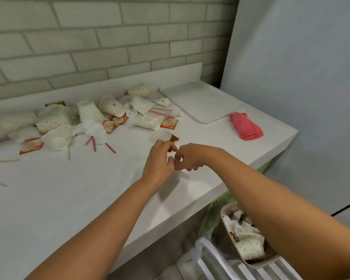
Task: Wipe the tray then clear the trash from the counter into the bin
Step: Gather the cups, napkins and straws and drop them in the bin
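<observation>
My left hand (160,158) hovers over the white counter (73,199) and pinches a small orange sachet (174,138) that sticks up from its fingertips. A white tissue (160,136) lies just beyond it. My right hand (188,158) is close beside the left, fingers curled; whether it holds anything is hidden. The white tray (202,100) lies flat at the back right with nothing on it. A folded pink cloth (246,127) rests beside it near the counter's right edge. The bin (222,213) stands on the floor below the counter's right end, holding cups and tissues.
A litter pile covers the back left of the counter: dotted paper cups (111,106), crumpled tissues (95,129), orange sachets (114,123) and red-striped straws (110,147). A brick wall rises behind. A white slatted frame (251,267) sits by the bin.
</observation>
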Tool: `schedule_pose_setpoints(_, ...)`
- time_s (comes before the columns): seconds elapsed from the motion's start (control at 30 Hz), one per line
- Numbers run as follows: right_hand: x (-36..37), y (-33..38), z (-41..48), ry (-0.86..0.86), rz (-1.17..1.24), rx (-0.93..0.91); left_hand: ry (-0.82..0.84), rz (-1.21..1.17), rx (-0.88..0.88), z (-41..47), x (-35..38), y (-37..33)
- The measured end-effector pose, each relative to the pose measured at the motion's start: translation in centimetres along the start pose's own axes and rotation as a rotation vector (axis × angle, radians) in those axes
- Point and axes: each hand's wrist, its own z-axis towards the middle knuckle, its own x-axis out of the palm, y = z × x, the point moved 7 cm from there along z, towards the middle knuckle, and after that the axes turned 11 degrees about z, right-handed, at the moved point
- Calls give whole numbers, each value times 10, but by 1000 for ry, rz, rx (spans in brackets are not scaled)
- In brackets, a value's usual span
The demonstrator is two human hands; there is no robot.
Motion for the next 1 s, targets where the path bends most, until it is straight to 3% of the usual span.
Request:
schedule_pose_setpoints(0.43,46,179,91,129,-79,-190,-18,265,-403,-33,-111,213)
schedule_pose_setpoints(0.7,70,268,131,159,-125,-263,-15,406,-499,-52,-179,325)
schedule_pose_setpoints(1.0,78,349,166,-21,-146,-376,84,575,-550,-65,-228,421)
